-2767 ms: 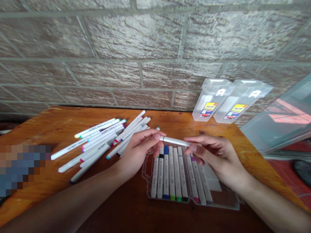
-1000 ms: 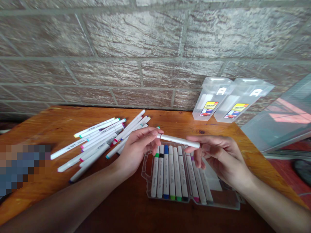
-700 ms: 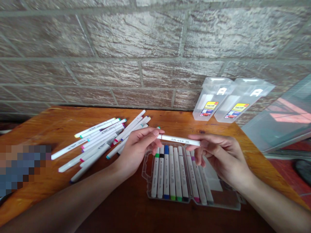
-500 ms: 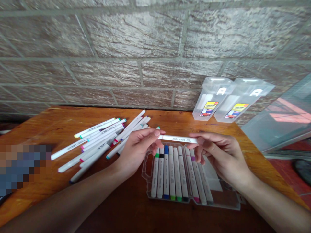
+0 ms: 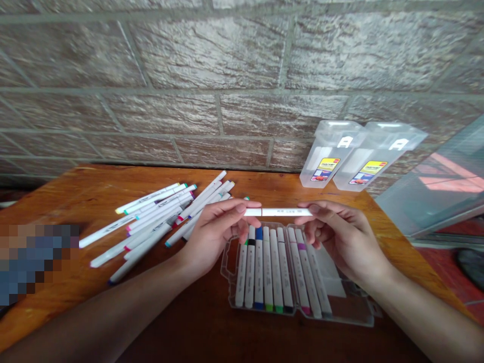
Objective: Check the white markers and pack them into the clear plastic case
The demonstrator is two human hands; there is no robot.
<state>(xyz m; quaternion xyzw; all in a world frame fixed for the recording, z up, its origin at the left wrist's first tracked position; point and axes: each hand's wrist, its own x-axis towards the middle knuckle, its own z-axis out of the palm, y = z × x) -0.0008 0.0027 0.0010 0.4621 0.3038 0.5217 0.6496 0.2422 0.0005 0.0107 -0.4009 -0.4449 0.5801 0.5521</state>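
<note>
A white marker (image 5: 282, 212) is held level between my two hands, above the far edge of an open clear plastic case (image 5: 355, 318). My left hand (image 5: 219, 222) pinches its left end and my right hand (image 5: 340, 229) pinches its right end; the fingers cover both tips. Inside the case, several white markers (image 5: 278, 272) lie side by side, with blue, green, black, pink and purple bands or ends. A loose pile of white markers (image 5: 159, 217) with coloured ends spreads over the table to the left of the case, partly behind my left hand.
Two translucent marker boxes (image 5: 321, 151) with yellow labels stand at the back right of the wooden table (image 5: 272, 186), near a stone-block wall (image 5: 212, 60). A pixelated patch (image 5: 38, 267) covers something at the left edge. A dark object (image 5: 471, 267) lies beyond the table's right edge.
The held marker has shifted slightly right and turned a little, so its printing shows less clearly. A longer piece of its left end, with a dark ring, now shows beside my left fingers.
</note>
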